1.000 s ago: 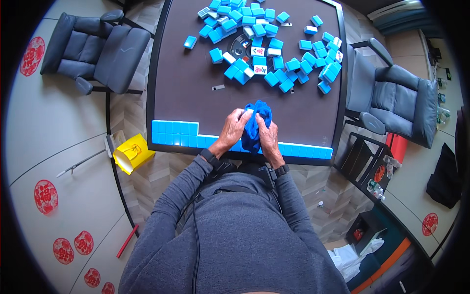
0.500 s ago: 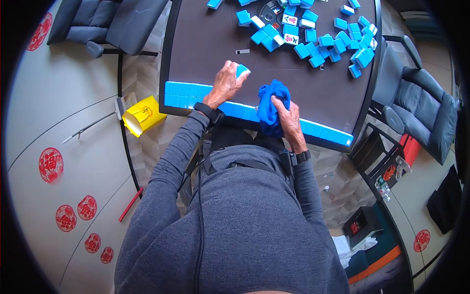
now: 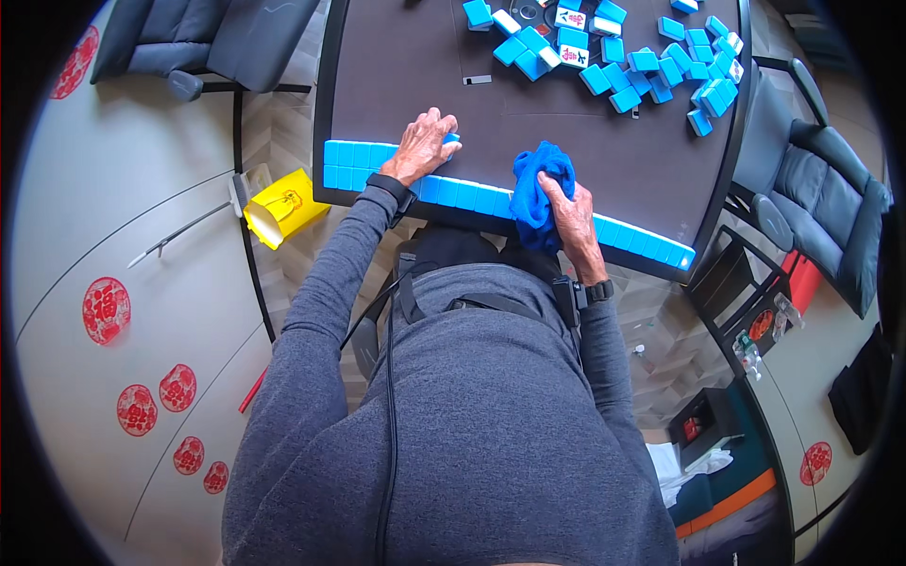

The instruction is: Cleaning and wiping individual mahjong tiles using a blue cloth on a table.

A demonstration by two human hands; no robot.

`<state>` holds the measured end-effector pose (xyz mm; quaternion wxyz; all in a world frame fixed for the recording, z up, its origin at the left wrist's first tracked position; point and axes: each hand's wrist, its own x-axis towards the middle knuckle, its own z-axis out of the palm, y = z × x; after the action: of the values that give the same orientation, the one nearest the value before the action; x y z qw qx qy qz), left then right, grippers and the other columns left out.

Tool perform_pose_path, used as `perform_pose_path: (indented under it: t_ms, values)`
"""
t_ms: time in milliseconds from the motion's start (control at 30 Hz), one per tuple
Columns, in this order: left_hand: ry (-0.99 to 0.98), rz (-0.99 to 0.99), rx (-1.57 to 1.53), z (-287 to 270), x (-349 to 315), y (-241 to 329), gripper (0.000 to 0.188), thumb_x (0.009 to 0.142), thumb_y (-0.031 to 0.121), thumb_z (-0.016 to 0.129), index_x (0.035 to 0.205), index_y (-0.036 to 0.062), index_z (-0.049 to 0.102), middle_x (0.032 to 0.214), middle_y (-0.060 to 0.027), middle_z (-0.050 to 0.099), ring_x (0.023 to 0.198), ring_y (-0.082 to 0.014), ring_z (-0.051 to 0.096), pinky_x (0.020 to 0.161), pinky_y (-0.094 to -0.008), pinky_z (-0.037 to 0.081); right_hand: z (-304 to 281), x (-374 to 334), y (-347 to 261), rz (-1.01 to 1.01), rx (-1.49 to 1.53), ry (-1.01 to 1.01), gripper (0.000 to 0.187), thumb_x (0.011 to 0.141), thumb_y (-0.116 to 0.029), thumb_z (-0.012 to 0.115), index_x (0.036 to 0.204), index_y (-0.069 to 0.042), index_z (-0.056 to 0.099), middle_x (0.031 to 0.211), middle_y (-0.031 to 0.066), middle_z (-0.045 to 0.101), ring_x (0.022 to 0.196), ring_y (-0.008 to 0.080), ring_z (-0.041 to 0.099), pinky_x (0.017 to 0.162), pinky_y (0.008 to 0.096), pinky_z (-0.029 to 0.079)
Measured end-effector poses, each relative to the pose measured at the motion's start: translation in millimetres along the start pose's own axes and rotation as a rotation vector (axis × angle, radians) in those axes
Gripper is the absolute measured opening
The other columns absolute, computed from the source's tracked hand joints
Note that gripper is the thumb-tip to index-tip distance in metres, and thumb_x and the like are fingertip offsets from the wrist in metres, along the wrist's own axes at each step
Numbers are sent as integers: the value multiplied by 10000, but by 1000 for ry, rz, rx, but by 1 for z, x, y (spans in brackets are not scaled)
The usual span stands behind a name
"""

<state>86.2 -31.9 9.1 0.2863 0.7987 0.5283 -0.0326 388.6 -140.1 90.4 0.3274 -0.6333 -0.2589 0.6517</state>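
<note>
The small blue-backed block tile (image 3: 452, 139) sits at the fingertips of the person's left hand (image 3: 425, 151), over the table just beyond the row at the near edge; the curled fingers and thumb seem to grasp it, though the hand covers most of it and whether it touches the surface I cannot tell. The right hand (image 3: 575, 220) grips a crumpled bright-blue cloth (image 3: 544, 185), thumb on top.

Both hands are close to the long row of blue-and-white tiles (image 3: 462, 194) lining the near edge, two deep toward the near left corner. The likeliest trouble is the cloth: it hangs across the row and the near edge, so a loose fold could catch tiles and pull them out of line or over the rim. The left wrist reaches across the row too, and dipping it might nudge the tiles beneath. A loose pinch could drop the held piece onto its neighbours.

Beyond the row, the dark brown square table (image 3: 401, 90) is bare toward its left edge, giving the left hand ample room. The scattered blue tiles (image 3: 645, 62) crowd toward the right edge, but an open strip separates them from the row, down to the near right corner
</note>
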Motion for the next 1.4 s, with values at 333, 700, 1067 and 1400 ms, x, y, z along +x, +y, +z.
perform_pose_path:
  t_ms: [333,700,1067,1400]
  values:
    - [-109,-6,51,-5,-26,-8,314,946,303,826,1165,109,710,1162,-134,597,1141,-318,578,973,-480,505,-8,0,1,27,16,8,379,1042,-414,752,1059,-38,713,927,-35,629,830,77,569,759,280,492]
    - [100,95,47,7,7,4,425,965,308,795,1248,22,658,1163,-198,605,1111,-377,600,940,-505,521,-15,-6,0,-6,-22,34,363,1054,-400,734,1029,-39,704,916,-36,615,846,82,547,763,289,473]
    - [406,-20,-300,-8,150,49,629,845,146,904,1367,7,583,1261,-246,579,1126,-463,663,954,-520,573,-38,-9,28,17,25,97,396,1038,-385,725,1102,5,715,941,9,668,870,112,583,784,324,517]
    - [446,-4,-238,5,171,36,419,850,136,807,1202,-8,631,1154,-244,595,1034,-447,672,894,-528,565,-47,-15,12,-129,-242,130,383,1035,-364,731,1190,-14,715,988,111,752,939,202,696,861,399,564]
